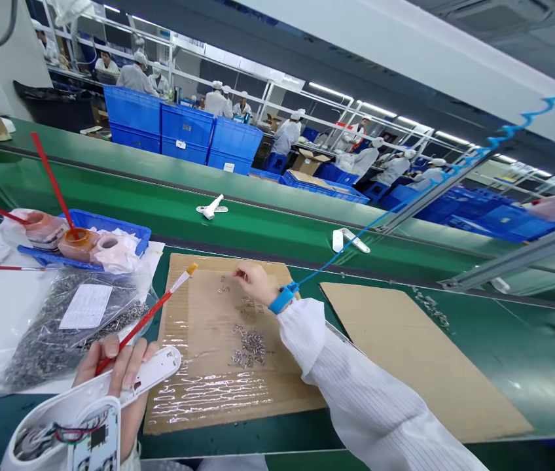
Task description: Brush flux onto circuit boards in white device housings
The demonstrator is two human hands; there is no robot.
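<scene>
Left hand (123, 369) holds white casing (64, 409), right hand (256, 283) near metal pieces (252, 343).

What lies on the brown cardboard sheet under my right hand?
The brown cardboard sheet bears a pile of small silver metal pieces, with scattered ones near your right hand. The white striped sleeve covers part of its right edge; what is beneath cannot be seen.

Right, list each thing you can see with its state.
White device: open, wiring exposed
Left hand: closed around device and brush
Held brush: tilted, bristles up
Right hand: fingers curled; grip unclear
Blue wrist strap: fastened
Amber jar: uncapped, brush inside
Metal pieces: loose, heaped
Right cardboard: flat
Blue crates: stacked
</scene>
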